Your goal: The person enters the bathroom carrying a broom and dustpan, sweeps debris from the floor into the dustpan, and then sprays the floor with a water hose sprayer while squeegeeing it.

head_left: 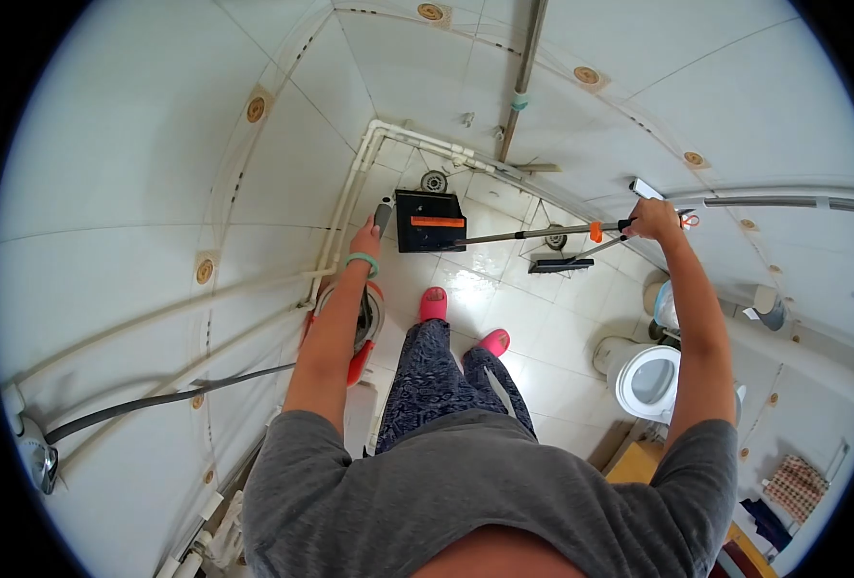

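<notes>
Left hand point(365, 238) curled round grey tube point(383, 218); black dustpan point(431, 205) on floor just right of it. Right hand point(654, 220) fisted round dustpan and broom point(562, 266) handles, broom head lower, leftward.

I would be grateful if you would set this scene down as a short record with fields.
Setting: bathroom with a pale tiled floor
Left grip: closed around a grey cylindrical object
Right grip: closed at the upper ends of two long poles
Dustpan: black with an orange stripe, at one pole's lower end
Broom head: dark, at the other pole's lower end; floor contact unclear
Footwear: pink slippers
Fixture: white toilet
</notes>
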A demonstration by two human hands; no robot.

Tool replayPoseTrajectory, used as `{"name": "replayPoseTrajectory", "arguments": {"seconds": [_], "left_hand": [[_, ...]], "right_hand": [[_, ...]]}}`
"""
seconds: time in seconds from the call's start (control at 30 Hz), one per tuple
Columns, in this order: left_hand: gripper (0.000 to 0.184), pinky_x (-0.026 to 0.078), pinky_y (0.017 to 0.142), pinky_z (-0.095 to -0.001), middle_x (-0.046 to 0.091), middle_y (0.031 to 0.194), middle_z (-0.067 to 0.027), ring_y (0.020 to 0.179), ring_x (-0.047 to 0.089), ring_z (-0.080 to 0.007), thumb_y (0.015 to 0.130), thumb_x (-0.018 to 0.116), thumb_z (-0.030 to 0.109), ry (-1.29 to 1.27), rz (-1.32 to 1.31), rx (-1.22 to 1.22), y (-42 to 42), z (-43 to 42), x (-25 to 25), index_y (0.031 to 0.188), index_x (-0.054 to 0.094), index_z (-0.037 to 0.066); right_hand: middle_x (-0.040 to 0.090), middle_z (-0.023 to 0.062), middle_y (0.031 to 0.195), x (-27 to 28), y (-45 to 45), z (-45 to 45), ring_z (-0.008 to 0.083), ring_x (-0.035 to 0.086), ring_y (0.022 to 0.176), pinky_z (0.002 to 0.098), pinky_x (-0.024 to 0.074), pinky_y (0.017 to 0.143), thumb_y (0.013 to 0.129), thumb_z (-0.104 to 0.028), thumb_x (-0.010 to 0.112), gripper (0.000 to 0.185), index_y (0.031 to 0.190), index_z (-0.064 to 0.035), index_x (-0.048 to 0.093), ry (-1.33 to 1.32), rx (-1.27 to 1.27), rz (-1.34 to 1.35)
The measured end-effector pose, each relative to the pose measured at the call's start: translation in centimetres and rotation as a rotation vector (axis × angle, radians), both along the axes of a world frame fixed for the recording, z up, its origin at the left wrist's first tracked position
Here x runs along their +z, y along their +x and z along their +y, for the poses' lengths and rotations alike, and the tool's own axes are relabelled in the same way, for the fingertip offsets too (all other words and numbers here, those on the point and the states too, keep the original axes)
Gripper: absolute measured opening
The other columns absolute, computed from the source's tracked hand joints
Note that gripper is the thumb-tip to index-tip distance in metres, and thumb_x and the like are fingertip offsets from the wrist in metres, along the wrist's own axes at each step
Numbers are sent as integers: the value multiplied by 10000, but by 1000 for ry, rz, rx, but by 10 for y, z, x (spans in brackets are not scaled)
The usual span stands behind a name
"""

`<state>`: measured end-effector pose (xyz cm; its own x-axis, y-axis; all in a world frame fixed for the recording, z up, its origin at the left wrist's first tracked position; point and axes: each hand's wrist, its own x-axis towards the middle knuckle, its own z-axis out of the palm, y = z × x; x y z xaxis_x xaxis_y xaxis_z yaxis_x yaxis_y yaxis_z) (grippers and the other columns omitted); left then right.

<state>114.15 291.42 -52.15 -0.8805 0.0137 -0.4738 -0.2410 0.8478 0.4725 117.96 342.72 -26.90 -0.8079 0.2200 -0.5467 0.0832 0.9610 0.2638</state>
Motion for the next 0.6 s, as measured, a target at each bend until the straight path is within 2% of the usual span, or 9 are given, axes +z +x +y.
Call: {"name": "replayPoseTrajectory", "arguments": {"seconds": [0.1, 0.17, 0.27, 0.5, 0.57, 0.6], "left_hand": [[400, 446, 640, -346, 564, 951, -148, 622, 560, -196, 905, 327, 245, -1, -25, 5, -3, 0, 9, 1297, 318, 167], [400, 432, 762, -406, 535, 1042, -178, 896, 523, -350, 898, 326, 254, 86, -115, 90, -5, 0, 15, 1288, 321, 164], [401, 430, 758, -410, 533, 1046, -183, 894, 522, -354, 897, 327, 251, 151, -139, 129, -7, -2, 15, 1288, 320, 160], [392, 421, 767, -417, 532, 1034, -192, 898, 517, -362, 890, 341, 246, 107, -86, 83, -3, -1, 15, 1269, 349, 147], [383, 411, 783, -418, 524, 1051, -193, 922, 509, -359, 889, 343, 244, 110, -89, 105, -1, -1, 12, 1260, 362, 152], [383, 411, 783, -418, 524, 1051, -193, 922, 509, -359, 889, 343, 244, 112, -86, 99, 1, -1, 12, 1260, 362, 152]], "right_hand": [[616, 30, 639, -1, 1, -10, 197, 598, 707, 325, 459, 662, 607, -363, 652, 232, 666, -139, 668, -61, -111, -120], [597, 3, 575, -1, 1, -14, 179, 594, 666, 319, 453, 644, 631, -370, 633, 244, 621, -128, 658, -99, -152, -151], [600, -11, 564, -6, 4, -11, 146, 594, 650, 308, 455, 623, 629, -358, 633, 250, 589, -111, 637, -102, -151, -143], [591, 5, 551, -13, 18, -3, 163, 584, 574, 302, 457, 590, 624, -379, 635, 298, 564, -88, 618, -166, -313, -201], [558, 30, 490, -10, 24, -6, 167, 544, 455, 300, 441, 490, 636, -383, 603, 338, 531, -62, 596, -210, -276, -164], [558, 30, 490, -7, 28, -7, 167, 544, 455, 300, 441, 490, 636, -383, 603, 338, 531, -62, 596, -208, -280, -160]]}}
